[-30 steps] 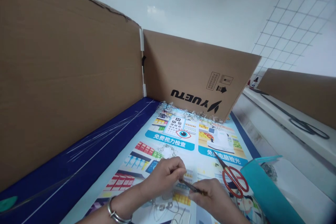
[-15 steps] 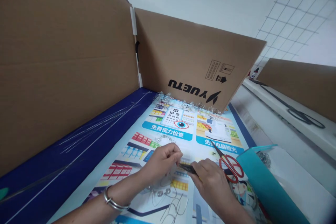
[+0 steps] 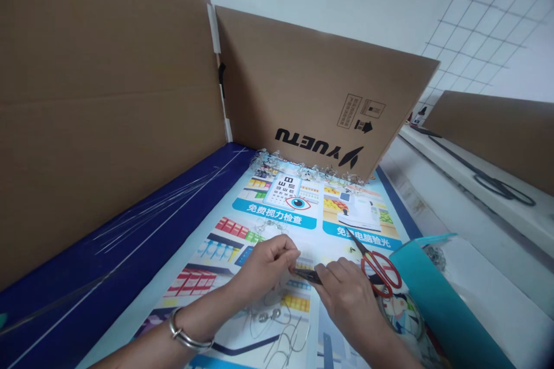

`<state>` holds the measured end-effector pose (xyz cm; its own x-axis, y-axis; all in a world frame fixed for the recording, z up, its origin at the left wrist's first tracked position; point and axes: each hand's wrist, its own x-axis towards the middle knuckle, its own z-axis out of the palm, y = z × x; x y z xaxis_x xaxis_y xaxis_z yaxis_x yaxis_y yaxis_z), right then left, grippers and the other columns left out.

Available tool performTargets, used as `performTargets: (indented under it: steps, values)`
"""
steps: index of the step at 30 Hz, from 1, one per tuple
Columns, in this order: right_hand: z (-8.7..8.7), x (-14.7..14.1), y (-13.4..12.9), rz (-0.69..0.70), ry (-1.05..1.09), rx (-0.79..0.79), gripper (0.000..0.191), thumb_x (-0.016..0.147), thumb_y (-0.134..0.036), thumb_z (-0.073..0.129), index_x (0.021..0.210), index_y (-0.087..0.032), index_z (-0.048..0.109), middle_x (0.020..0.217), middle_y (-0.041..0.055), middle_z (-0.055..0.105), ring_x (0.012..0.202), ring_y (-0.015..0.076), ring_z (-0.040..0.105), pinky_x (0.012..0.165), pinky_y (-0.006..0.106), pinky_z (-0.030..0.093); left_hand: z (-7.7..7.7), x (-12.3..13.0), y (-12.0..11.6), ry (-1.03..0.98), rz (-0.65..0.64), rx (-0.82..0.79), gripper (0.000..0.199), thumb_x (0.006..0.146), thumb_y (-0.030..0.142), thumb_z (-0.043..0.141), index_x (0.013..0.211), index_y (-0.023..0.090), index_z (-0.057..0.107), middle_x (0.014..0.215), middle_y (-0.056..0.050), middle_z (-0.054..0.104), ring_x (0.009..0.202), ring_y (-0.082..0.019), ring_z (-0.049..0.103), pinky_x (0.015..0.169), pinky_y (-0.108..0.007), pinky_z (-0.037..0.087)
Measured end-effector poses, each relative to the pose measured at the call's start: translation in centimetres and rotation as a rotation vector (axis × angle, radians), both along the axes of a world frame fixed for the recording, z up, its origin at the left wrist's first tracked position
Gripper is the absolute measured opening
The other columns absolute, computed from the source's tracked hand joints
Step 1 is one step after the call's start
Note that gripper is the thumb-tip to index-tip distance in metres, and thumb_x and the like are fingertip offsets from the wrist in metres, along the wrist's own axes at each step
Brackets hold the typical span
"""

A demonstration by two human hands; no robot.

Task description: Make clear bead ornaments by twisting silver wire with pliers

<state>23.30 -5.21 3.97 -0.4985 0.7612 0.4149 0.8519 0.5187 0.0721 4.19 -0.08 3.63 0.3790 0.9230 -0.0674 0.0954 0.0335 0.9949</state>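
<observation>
My left hand (image 3: 273, 258), a metal bangle (image 3: 190, 334) on its wrist, is closed in a pinch over the printed mat (image 3: 208, 351). What its fingertips hold is too small to make out. My right hand (image 3: 348, 297) is wrapped round dark pliers (image 3: 306, 274), whose jaws point left and meet my left fingertips. Below my hands lie silver balls (image 3: 269, 316) and several loose, bent wires (image 3: 288, 343). Red-handled scissors (image 3: 385, 272) rest just beyond my right hand, blades pointing away.
Cardboard panels (image 3: 294, 86) stand at the back and left. Tangled wire pieces (image 3: 311, 173) line the back panel's foot. On the right, a teal-sided box (image 3: 437, 282) holds a wire bundle (image 3: 435, 256). A white ledge (image 3: 467, 170) beyond carries dark-handled scissors (image 3: 504, 189).
The view has shifted slightly. My hands keep nearly the same pose, with the pliers still at my left fingertips; the pliers lie a little flatter.
</observation>
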Motion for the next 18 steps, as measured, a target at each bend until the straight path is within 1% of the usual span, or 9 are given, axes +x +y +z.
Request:
performTargets:
  steps: [4,9,12,14,18]
  values:
    - [-0.06,0.05,0.05,0.003,0.0,-0.012,0.016,0.087,-0.027,0.05,0.097,-0.017,0.057,0.074,0.0041,0.055,0.073,0.0182,0.049,0.067,0.032,0.038,0.11,0.01,-0.11,-0.008,-0.005,0.005,0.022,0.082,0.036,0.049,0.073,0.016,0.049,0.063,0.004,0.055,0.033,-0.003,0.037,0.033,-0.014,0.026]
    - [-0.15,0.16,0.01,0.013,0.027,-0.056,0.015,0.086,-0.025,0.051,0.097,-0.016,0.057,0.075,0.0044,0.056,0.076,0.0193,0.05,0.07,0.033,0.038,-0.06,0.01,-0.1,-0.021,-0.015,-0.011,0.023,0.082,0.037,0.049,0.073,0.016,0.048,0.06,0.005,0.053,0.033,-0.003,0.036,0.034,-0.014,0.026]
    - [-0.29,0.24,-0.03,0.008,0.056,-0.08,0.016,0.085,-0.025,0.052,0.099,-0.018,0.057,0.076,0.0042,0.057,0.075,0.0191,0.05,0.069,0.031,0.037,-0.25,-0.03,-0.03,-0.016,-0.028,0.0,0.023,0.083,0.037,0.048,0.074,0.016,0.048,0.06,0.005,0.053,0.033,-0.003,0.035,0.033,-0.014,0.026]
    - [-0.32,0.27,-0.04,-0.007,0.093,-0.133,0.015,0.085,-0.026,0.053,0.097,-0.019,0.057,0.077,0.0034,0.058,0.074,0.0182,0.051,0.068,0.03,0.037,-0.27,-0.09,-0.02,-0.009,-0.043,0.017,0.022,0.083,0.037,0.047,0.075,0.017,0.049,0.062,0.004,0.055,0.034,-0.004,0.036,0.034,-0.014,0.027]
    - [-0.01,0.22,0.02,-0.073,0.148,-0.347,0.006,0.083,-0.027,0.056,0.085,-0.022,0.058,0.077,0.0007,0.059,0.075,0.0161,0.053,0.065,0.025,0.036,-0.07,-0.18,-0.15,0.026,-0.064,0.052,0.021,0.083,0.035,0.047,0.075,0.017,0.049,0.063,0.004,0.055,0.036,-0.005,0.039,0.035,-0.015,0.031]
